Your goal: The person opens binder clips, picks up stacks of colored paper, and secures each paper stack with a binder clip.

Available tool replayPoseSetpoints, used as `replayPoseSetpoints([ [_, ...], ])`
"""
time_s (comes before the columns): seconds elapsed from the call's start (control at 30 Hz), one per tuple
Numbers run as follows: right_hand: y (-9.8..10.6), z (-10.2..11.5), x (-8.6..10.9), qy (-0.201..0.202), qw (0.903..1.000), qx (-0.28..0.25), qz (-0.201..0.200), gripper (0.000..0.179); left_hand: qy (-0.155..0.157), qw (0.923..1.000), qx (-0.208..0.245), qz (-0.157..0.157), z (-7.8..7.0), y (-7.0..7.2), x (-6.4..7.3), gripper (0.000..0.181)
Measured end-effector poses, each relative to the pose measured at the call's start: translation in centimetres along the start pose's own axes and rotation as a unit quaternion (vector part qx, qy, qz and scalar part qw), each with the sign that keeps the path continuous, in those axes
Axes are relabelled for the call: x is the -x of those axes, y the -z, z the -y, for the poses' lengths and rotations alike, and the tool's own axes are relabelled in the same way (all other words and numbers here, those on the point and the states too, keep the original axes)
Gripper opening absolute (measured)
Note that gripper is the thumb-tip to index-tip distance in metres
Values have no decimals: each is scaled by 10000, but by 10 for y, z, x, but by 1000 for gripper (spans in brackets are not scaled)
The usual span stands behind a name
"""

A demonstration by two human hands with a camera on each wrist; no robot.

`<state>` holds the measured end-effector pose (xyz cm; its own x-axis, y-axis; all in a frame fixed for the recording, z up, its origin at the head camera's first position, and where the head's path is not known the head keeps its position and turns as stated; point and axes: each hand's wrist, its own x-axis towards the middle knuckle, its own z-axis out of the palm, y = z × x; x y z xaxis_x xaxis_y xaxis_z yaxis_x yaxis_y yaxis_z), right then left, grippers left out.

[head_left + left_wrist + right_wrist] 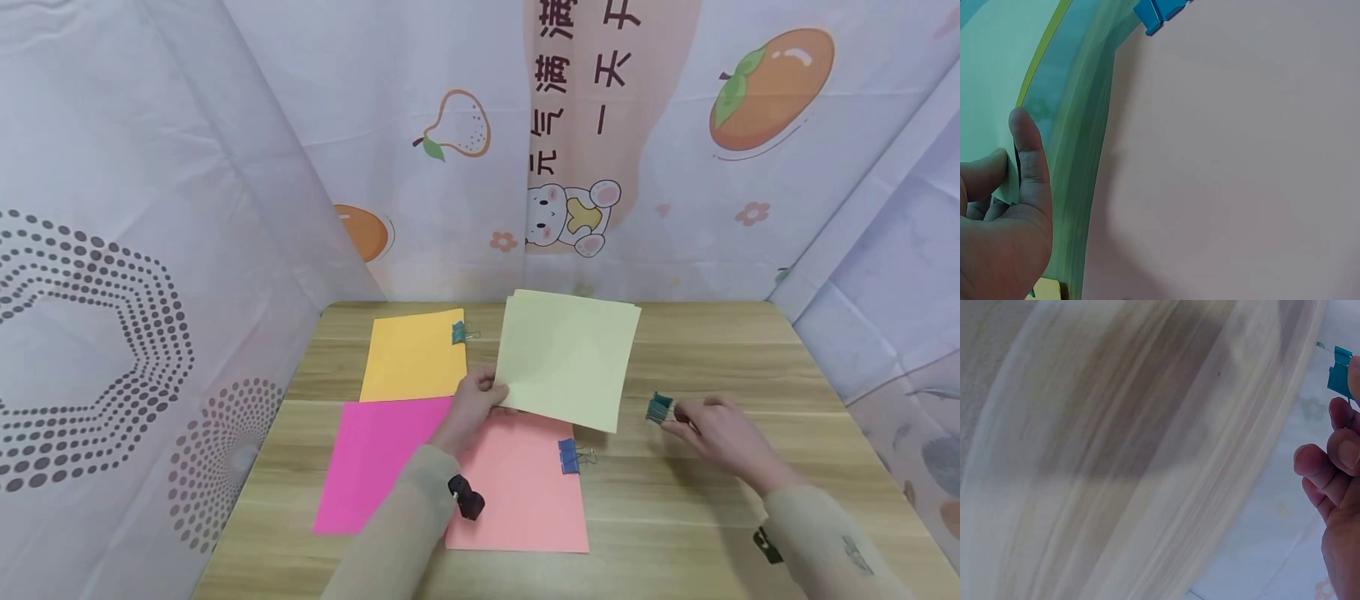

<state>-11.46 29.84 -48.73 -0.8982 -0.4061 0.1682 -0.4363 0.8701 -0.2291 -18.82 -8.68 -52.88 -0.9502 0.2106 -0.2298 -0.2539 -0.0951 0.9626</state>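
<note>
My left hand (476, 404) pinches the lower left corner of a small stack of pale yellow-green paper (568, 357), thumb on top and fingers behind. The sheets are raised and tilted above the table, slightly fanned at the upper edge. To the right, my right hand (723, 437) holds a teal binder clip (659, 407) by its wire handles between thumb and fingers. That clip is apart from the paper's right edge. In the right wrist view the teal clip (1340, 372) shows at the right edge, partly cut off.
Yellow-orange paper (412, 358) with a teal clip (459, 332) lies at the back left. Magenta paper (375, 458) is in front of it. Pink paper (517, 500) with a blue binder clip (569, 457) lies near the middle. Printed cloth (450, 50) hangs around the wooden table (660, 533).
</note>
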Motion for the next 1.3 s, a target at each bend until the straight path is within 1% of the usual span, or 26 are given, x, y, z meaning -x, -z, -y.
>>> replayPoseSetpoints([
  [0.23, 2, 3, -5, 59, 10000, -23, -2, 25, 14, 9998, -144, 123, 1, -4, 3, 29],
  [0.37, 4, 4, -7, 22, 10000, -62, 51, 24, 38, 9997, -208, 119, 2, -5, 3, 29],
  [0.7, 8, 8, -11, -87, 9991, -392, 145, 24, 73, 9996, -122, 225, 2, -7, 3, 23],
  [0.93, 6, 8, -12, 23, 9985, -540, -11, 24, 43, 9994, -126, 310, 2, -9, 6, 22],
  [1.17, 7, 9, -13, -126, 9972, -710, 197, 23, 17, 9992, -131, 365, 3, -10, 7, 25],
  [1.3, 8, 9, -14, -131, 9965, -781, 248, 24, -9, 9991, -160, 388, 3, -11, 7, 23],
])
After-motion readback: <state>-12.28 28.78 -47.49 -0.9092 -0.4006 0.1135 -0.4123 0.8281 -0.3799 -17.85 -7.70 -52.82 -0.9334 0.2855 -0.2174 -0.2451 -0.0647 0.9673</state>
